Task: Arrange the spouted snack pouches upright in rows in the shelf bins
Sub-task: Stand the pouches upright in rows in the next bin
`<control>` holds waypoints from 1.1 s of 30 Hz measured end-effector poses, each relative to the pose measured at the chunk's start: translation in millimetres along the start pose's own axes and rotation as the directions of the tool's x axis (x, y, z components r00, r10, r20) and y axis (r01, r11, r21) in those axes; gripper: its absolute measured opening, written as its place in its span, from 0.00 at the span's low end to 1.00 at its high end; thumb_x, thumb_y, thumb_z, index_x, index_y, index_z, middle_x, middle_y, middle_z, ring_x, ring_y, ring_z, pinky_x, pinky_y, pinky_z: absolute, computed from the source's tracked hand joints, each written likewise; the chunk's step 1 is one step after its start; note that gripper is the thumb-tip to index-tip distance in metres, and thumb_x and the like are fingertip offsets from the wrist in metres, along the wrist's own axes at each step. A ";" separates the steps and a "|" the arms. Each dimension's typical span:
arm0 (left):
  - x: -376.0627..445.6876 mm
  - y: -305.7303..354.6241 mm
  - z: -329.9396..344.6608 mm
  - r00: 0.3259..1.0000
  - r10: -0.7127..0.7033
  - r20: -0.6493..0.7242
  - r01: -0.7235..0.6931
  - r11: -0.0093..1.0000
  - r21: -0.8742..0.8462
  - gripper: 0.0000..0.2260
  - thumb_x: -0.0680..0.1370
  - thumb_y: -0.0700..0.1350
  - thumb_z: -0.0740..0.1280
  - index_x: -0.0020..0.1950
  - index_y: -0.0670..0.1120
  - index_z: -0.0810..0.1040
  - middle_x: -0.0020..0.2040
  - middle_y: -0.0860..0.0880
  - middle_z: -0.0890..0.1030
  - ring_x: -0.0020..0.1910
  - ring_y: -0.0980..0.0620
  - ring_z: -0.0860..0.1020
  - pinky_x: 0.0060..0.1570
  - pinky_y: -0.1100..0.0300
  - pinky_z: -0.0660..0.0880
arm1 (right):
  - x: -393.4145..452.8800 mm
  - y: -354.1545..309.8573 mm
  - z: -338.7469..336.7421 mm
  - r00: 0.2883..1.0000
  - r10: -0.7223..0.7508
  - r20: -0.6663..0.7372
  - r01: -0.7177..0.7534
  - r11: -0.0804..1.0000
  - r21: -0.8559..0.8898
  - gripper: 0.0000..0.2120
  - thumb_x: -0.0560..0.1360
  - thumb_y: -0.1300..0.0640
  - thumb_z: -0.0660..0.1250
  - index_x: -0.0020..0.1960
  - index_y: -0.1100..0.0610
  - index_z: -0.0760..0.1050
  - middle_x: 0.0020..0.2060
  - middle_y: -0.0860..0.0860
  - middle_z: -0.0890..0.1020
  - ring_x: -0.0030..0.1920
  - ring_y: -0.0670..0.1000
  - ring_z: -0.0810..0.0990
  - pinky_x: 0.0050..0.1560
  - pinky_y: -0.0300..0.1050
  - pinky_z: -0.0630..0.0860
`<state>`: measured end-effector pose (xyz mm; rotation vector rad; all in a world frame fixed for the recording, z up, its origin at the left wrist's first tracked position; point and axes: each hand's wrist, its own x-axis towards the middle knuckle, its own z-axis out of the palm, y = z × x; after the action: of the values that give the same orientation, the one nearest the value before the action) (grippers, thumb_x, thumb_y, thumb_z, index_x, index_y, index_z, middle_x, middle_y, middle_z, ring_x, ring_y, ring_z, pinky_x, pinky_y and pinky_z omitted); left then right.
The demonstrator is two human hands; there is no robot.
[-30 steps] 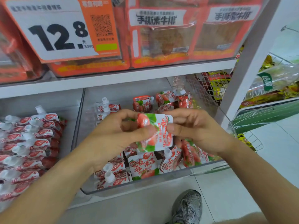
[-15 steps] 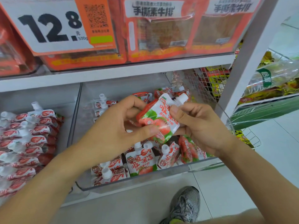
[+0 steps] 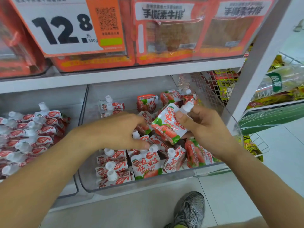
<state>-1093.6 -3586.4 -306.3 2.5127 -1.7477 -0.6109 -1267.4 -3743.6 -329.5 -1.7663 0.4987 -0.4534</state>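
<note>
Over the clear bin point(image 3: 164, 183) on the lower shelf, head view: right hand point(image 3: 204, 129) grips one strawberry pouch point(image 3: 167, 125) near its white cap, tilted, spout up-right, above the jumbled pouches at the bin's right. Left hand point(image 3: 118, 130) reaches into the middle, fingers curled onto a loose pouch point(image 3: 144, 140) – grip not clear. Step in hand, I'd say: sorting the mid-bin jumble; front-left rows point(image 3: 113, 168) already stand. Next move likely needs the held pouch turned spout-up and slotted beside a row. Left bin point(image 3: 29, 137) looks filled. Writing: pouches read "吸果冻"; price card point(image 3: 62, 27) "12.8 元 / 500g"; orange packs point(image 3: 164, 30) above "手撕素牛排".
</note>
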 end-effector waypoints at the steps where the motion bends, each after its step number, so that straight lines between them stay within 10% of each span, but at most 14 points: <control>1: 1.1 0.3 3.1 0.999 -0.007 0.050 0.005 1.000 0.026 0.32 0.69 0.67 0.69 0.69 0.54 0.71 0.62 0.54 0.78 0.58 0.54 0.77 0.57 0.54 0.76 | 1.4 2.6 -0.5 1.000 0.002 0.006 -0.002 1.000 -0.031 0.12 0.79 0.53 0.66 0.49 0.62 0.79 0.41 0.57 0.84 0.42 0.54 0.84 0.39 0.48 0.82; 8: -6.7 9.4 19.6 0.991 0.097 -0.087 -0.084 0.986 0.146 0.14 0.71 0.59 0.72 0.46 0.50 0.76 0.40 0.55 0.75 0.39 0.56 0.74 0.42 0.53 0.76 | 7.2 11.7 -2.6 0.988 0.143 -0.065 -0.135 0.984 0.118 0.12 0.81 0.54 0.64 0.54 0.63 0.78 0.44 0.57 0.86 0.44 0.53 0.86 0.39 0.43 0.80; 18: -38.2 25.0 33.3 0.980 0.185 -0.071 -0.184 0.983 0.026 0.10 0.78 0.58 0.63 0.52 0.54 0.78 0.46 0.55 0.76 0.46 0.56 0.76 0.47 0.54 0.74 | 14.9 8.7 15.3 0.984 0.100 -0.145 -0.085 0.991 0.102 0.13 0.80 0.52 0.66 0.52 0.63 0.77 0.48 0.66 0.82 0.49 0.64 0.83 0.46 0.63 0.82; 21: -51.4 33.3 38.7 0.978 0.186 -0.099 -0.183 0.982 0.035 0.10 0.79 0.58 0.60 0.56 0.55 0.74 0.48 0.57 0.76 0.50 0.55 0.76 0.50 0.54 0.73 | 16.2 5.1 31.0 0.997 -0.041 -0.061 0.040 0.999 -0.018 0.09 0.79 0.53 0.67 0.48 0.59 0.77 0.43 0.62 0.83 0.46 0.62 0.83 0.47 0.62 0.80; 26: -76.0 43.9 43.8 0.983 0.177 -0.052 -0.181 0.981 -0.077 0.21 0.79 0.63 0.54 0.71 0.64 0.56 0.70 0.64 0.66 0.67 0.59 0.69 0.64 0.55 0.70 | 19.0 3.2 54.7 0.959 -0.174 0.224 0.234 0.933 -0.274 0.02 0.79 0.56 0.67 0.47 0.54 0.76 0.38 0.40 0.79 0.40 0.35 0.78 0.41 0.28 0.71; 29: -84.7 49.9 56.9 0.985 0.135 -0.104 -0.140 0.989 -0.038 0.30 0.76 0.67 0.48 0.74 0.62 0.40 0.78 0.60 0.51 0.74 0.59 0.59 0.71 0.61 0.62 | 25.4 8.8 59.9 0.916 -0.104 0.388 0.264 0.883 -0.389 0.06 0.78 0.54 0.68 0.53 0.55 0.78 0.48 0.46 0.84 0.51 0.43 0.82 0.53 0.43 0.78; 33: -91.1 49.6 73.2 0.972 0.078 -0.223 -0.082 0.997 -0.008 0.32 0.74 0.64 0.51 0.74 0.51 0.57 0.72 0.50 0.71 0.64 0.56 0.76 0.54 0.63 0.78 | 35.1 11.9 56.0 0.868 -0.044 0.495 0.294 0.848 -0.441 0.10 0.74 0.55 0.73 0.53 0.52 0.75 0.50 0.45 0.83 0.51 0.45 0.81 0.53 0.44 0.77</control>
<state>-1189.0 -3507.6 -334.5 2.3775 -1.7436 -0.3235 -1208.8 -3720.6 -352.8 -2.3565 0.1021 0.0095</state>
